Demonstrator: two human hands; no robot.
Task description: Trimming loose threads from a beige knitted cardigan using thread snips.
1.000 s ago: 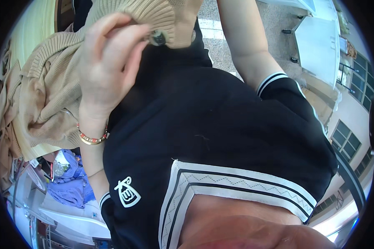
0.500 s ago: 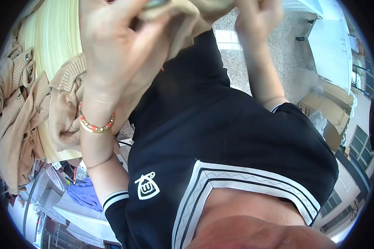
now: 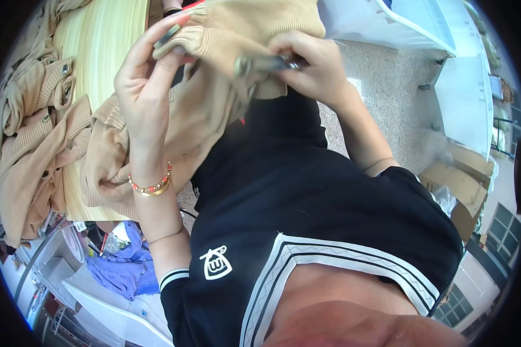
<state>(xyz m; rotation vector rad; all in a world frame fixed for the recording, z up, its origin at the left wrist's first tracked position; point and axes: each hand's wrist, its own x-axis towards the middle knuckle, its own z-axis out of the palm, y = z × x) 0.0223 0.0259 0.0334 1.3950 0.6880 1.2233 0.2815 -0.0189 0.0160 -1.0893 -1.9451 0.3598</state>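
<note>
Head view: beige knit garment [image 3: 214, 87] hangs off the near edge of the pale wooden table [image 3: 98, 52], its ribbed hem raised. Left hand [image 3: 147, 95] pinches the hem, fingers closed on it. Right hand [image 3: 312, 63] clamps a slim metal tool [image 3: 260, 63], long axis horizontal, tip pointing left into the hem.

Garment workshop. Left of the gripping hands, a pale wooden worktable [image 3: 101, 40] carried heaped beige knit sweaters [image 3: 32, 133]; right of them lay speckled floor [image 3: 388, 98], white tables [image 3: 463, 98] and cardboard boxes [image 3: 460, 185].
</note>
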